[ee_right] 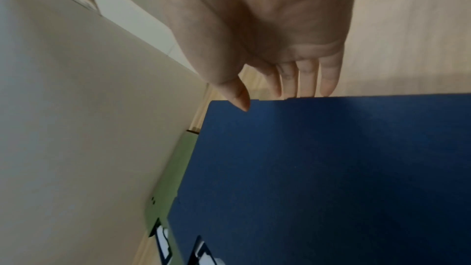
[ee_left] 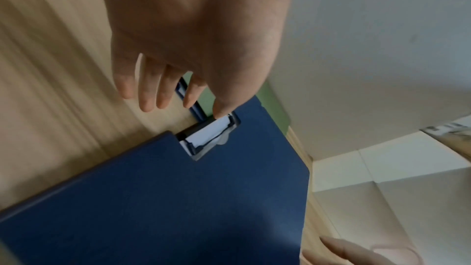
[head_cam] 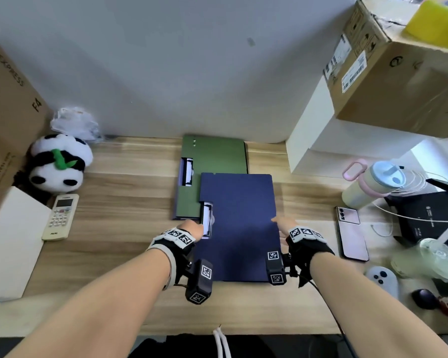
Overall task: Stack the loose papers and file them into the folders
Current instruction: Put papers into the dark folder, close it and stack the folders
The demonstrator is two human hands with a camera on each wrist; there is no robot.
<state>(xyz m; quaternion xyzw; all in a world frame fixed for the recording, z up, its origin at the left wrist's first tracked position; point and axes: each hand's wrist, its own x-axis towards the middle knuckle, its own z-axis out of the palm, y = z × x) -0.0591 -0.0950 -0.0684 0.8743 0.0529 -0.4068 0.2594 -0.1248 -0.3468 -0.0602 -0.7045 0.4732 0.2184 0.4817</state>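
Note:
A closed dark blue folder [head_cam: 239, 226] lies flat in the middle of the wooden desk [head_cam: 130, 202]. It overlaps the near right part of a closed green folder [head_cam: 212, 161]. White paper [ee_left: 209, 132] shows in the clip notch on the blue folder's left edge. My left hand [head_cam: 189, 228] is at that notch, fingers [ee_left: 145, 96] straight over the desk and thumb tip touching the notch. My right hand [head_cam: 285, 226] is at the folder's right edge; its thumb [ee_right: 239, 96] lies on the blue cover [ee_right: 331, 168] and its straight fingers run down behind the edge.
A panda plush [head_cam: 58, 164] and a remote [head_cam: 60, 217] sit at the left, beside a white box [head_cam: 11, 241]. To the right are a phone [head_cam: 351, 232], a tumbler [head_cam: 373, 184], a black box [head_cam: 429, 218], a plastic cup [head_cam: 429, 259] and a white box [head_cam: 313, 140] under cardboard.

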